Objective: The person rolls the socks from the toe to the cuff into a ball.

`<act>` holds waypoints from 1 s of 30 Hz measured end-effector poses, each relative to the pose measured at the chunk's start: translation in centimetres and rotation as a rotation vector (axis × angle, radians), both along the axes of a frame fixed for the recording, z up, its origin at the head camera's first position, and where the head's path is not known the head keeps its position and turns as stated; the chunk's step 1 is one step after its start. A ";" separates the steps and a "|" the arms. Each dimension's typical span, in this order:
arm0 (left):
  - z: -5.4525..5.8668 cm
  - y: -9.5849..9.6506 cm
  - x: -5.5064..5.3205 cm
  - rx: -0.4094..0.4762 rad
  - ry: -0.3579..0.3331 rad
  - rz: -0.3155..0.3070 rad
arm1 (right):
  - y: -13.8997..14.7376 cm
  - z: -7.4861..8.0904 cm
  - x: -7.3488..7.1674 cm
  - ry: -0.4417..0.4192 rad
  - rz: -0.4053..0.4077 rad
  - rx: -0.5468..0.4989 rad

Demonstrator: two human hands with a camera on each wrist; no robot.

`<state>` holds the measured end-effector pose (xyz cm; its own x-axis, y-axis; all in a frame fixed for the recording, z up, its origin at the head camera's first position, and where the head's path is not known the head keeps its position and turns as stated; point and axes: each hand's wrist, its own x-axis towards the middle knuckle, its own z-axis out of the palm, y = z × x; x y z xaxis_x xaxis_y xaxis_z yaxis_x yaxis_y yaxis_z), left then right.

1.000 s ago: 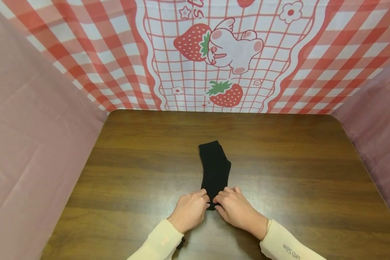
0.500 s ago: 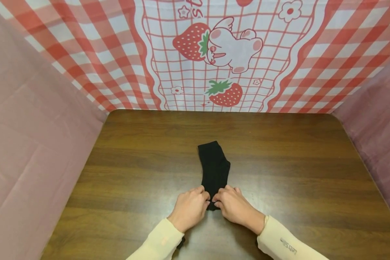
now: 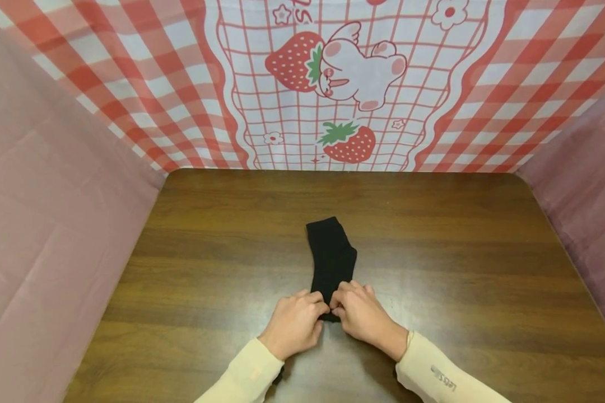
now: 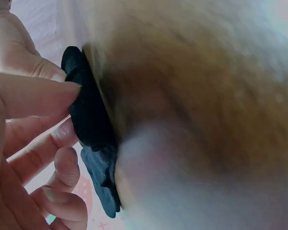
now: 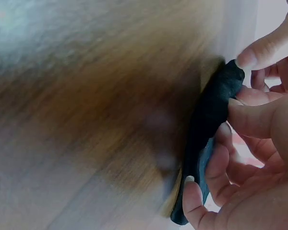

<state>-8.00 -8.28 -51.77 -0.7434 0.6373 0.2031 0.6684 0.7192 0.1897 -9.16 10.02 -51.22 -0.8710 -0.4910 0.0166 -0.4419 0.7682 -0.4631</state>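
Note:
A black sock point(image 3: 330, 252) lies lengthwise on the wooden table, its straight cuff pointing away from me and its other end towards me. At that near end my left hand point(image 3: 294, 322) pinches the fabric from the left side. From the right, my right hand point(image 3: 365, 313) pinches it too, and the fingertips of both hands almost meet. Seen in the left wrist view, the sock's near edge point(image 4: 91, 105) looks thick and rounded under the thumb. The right wrist view shows both thumbs against this rounded edge point(image 5: 213, 103), with a flatter layer beyond it.
The brown wooden table point(image 3: 206, 235) has rounded far corners. Behind it hangs a red-and-white checked cloth point(image 3: 181, 84) printed with strawberries and a rabbit. Pink cloth point(image 3: 40, 224) closes off the left side, and similar pink fabric point(image 3: 585, 184) the right.
Both hands keep hold of the sock's near end, and their fingers have shifted. The right hand has edged forward and left. The sock's near edge sits slightly farther from me.

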 end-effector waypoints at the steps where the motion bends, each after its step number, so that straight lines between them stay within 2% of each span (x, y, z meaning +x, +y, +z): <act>1: 0.0 0.0 0.0 -0.011 -0.002 0.002 | 0.0 -0.1 0.0 0.008 -0.001 0.003; 6: 0.0 0.0 -0.2 -0.020 0.009 0.010 | 0.2 -0.4 0.2 0.089 0.008 0.005; 11: -0.2 0.0 -0.4 -0.006 0.022 0.020 | 0.8 -0.7 0.6 0.231 0.088 0.041; 14: -0.3 0.0 -0.4 -0.009 0.016 0.030 | 1.0 -0.7 0.8 0.274 0.129 0.055; 22: -0.1 0.0 -0.6 -0.024 -0.028 0.045 | 1.0 -0.9 0.6 0.291 0.136 0.088; 30: 0.0 0.0 -0.7 -0.042 -0.046 0.050 | 1.1 -0.6 0.4 0.218 0.147 0.094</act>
<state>-8.71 -8.26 -51.75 -0.7825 0.6064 0.1414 0.6226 0.7596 0.1883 -8.75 11.14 -51.79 -0.7709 -0.6204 0.1443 -0.6335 0.7233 -0.2748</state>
